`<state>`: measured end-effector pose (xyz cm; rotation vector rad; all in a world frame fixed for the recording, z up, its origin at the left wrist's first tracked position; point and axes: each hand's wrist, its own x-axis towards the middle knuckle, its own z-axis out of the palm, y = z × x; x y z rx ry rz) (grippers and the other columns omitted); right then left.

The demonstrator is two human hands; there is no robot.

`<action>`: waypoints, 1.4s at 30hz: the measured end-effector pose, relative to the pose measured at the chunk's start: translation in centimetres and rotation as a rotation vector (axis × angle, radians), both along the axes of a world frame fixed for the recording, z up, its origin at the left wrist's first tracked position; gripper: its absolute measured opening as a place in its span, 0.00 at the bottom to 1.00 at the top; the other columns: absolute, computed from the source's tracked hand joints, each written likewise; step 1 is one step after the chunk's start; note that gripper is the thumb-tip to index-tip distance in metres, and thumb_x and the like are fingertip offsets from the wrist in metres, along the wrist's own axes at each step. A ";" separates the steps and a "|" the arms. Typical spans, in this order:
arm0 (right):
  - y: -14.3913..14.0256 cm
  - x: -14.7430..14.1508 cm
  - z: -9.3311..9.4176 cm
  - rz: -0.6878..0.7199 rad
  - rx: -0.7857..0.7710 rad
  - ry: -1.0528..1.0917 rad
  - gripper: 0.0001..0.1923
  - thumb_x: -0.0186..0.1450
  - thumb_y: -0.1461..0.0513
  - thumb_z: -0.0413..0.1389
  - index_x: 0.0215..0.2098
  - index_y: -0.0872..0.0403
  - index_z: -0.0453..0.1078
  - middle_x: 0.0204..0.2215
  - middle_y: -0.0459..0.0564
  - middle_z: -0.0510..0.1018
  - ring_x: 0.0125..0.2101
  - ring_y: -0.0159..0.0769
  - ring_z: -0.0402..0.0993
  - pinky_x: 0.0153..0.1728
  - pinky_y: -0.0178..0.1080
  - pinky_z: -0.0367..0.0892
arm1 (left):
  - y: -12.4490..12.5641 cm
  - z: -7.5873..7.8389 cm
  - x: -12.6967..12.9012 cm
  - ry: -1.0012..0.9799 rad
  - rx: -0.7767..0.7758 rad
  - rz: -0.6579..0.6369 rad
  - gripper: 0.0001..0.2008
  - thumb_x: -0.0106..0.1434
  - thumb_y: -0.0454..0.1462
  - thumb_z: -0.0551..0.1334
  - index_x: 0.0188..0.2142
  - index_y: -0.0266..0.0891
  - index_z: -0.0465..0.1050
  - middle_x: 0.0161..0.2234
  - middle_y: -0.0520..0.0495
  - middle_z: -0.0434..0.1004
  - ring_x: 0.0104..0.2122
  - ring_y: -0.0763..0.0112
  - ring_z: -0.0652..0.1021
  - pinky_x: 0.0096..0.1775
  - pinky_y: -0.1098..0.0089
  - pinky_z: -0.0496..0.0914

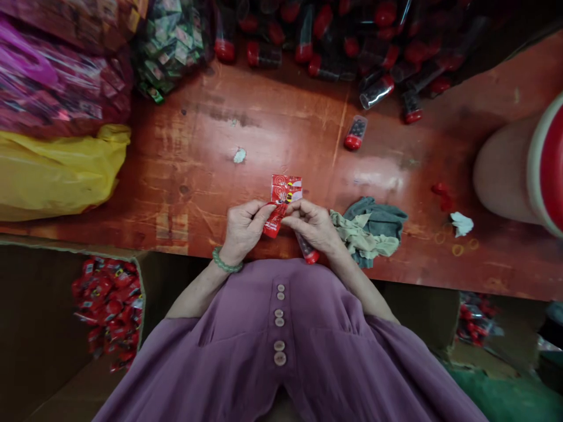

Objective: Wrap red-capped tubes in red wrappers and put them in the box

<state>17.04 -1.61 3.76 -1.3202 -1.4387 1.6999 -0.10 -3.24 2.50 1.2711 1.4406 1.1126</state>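
My left hand (246,228), with a green bead bracelet at the wrist, pinches a small red printed wrapper (273,224) between thumb and fingers. My right hand (313,224) has its thumb and fingertips closed at the wrapper's right edge. Below the right palm a clear tube of dark pellets with a red cap (311,257) sticks out; whether the palm grips it I cannot tell. Flat red printed wrappers (287,186) with yellow and white marks lie on the table just beyond my fingertips.
Many red-capped tubes (323,64) are heaped at the back, one tube (355,133) nearer. Right of my hands lie crumpled cloths (372,228) and a white bucket (505,167). Filled bags (57,176) stand at left. Below the table edge, a carton (139,293) holds red packets.
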 end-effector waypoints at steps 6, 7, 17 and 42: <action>0.4 -0.4 -0.7 0.050 -0.103 0.096 0.16 0.58 0.52 0.64 0.40 0.51 0.72 0.25 0.40 0.72 0.24 0.27 0.64 0.27 0.32 0.63 | -0.4 -0.4 0.1 -0.008 0.068 -0.010 0.16 0.64 0.45 0.63 0.27 0.37 0.78 0.24 0.51 0.78 0.24 0.76 0.74 0.30 0.75 0.69; 0.4 -0.5 -0.8 0.034 -0.095 0.103 0.14 0.59 0.53 0.63 0.38 0.52 0.72 0.27 0.41 0.74 0.25 0.28 0.67 0.29 0.33 0.65 | -0.4 -0.3 0.0 -0.026 0.063 -0.013 0.15 0.65 0.46 0.62 0.29 0.37 0.79 0.25 0.51 0.79 0.25 0.76 0.75 0.30 0.74 0.70; 1.3 -0.3 0.0 0.116 0.127 -0.080 0.13 0.64 0.56 0.58 0.25 0.55 0.70 0.24 0.42 0.70 0.26 0.28 0.63 0.31 0.33 0.61 | 0.0 -0.4 -2.4 -0.105 -0.130 -0.273 0.09 0.62 0.39 0.64 0.30 0.39 0.82 0.27 0.48 0.82 0.27 0.71 0.79 0.33 0.72 0.72; 0.3 4.9 3.8 -0.219 0.074 -0.006 0.15 0.56 0.55 0.68 0.39 0.50 0.75 0.29 0.44 0.79 0.26 0.31 0.75 0.28 0.35 0.73 | -0.8 -1.2 -2.3 0.124 0.210 -0.082 0.10 0.52 0.41 0.74 0.27 0.37 0.78 0.23 0.52 0.76 0.22 0.76 0.71 0.26 0.74 0.64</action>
